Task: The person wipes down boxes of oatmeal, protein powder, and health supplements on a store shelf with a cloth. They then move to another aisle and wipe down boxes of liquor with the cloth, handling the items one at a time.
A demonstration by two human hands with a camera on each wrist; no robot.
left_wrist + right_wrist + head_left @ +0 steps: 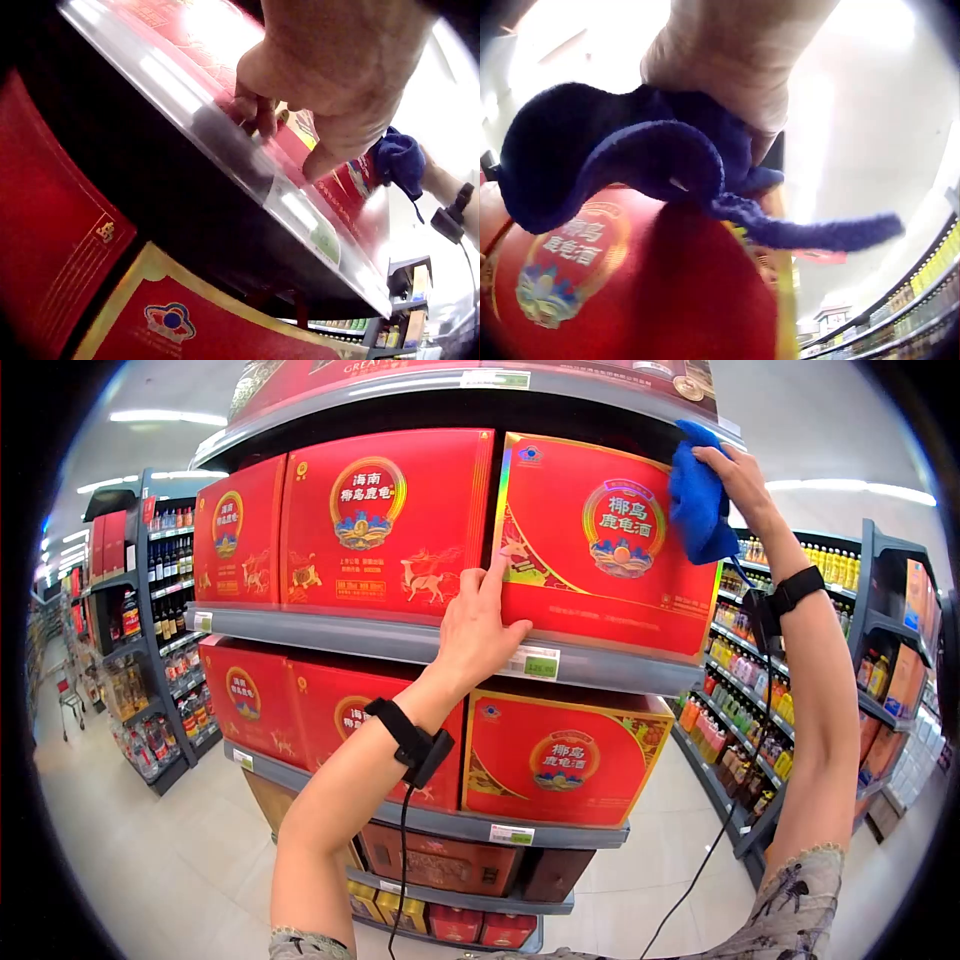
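In the head view my left hand (480, 628) rests its fingers on the front of the red boxes, where the middle box (440, 480) meets the gold-edged right box (560, 575). The left wrist view shows this hand (330, 75) just above the shelf's price strip, its fingers partly hidden. My right hand (738, 478) grips a blue cloth (698, 510) at the right box's upper right corner. Seen from the right wrist, the cloth (630, 142) hangs in folds below the hand (727, 60), over the box (697, 277), with one strip trailing right.
The shelf edge (420, 645) carries price tags, and more red boxes (560, 760) stand on the shelf below. Another shelf (480, 382) runs overhead. Bottle shelves stand at left (172, 585) and right (735, 690). Thin cables hang from both wrists.
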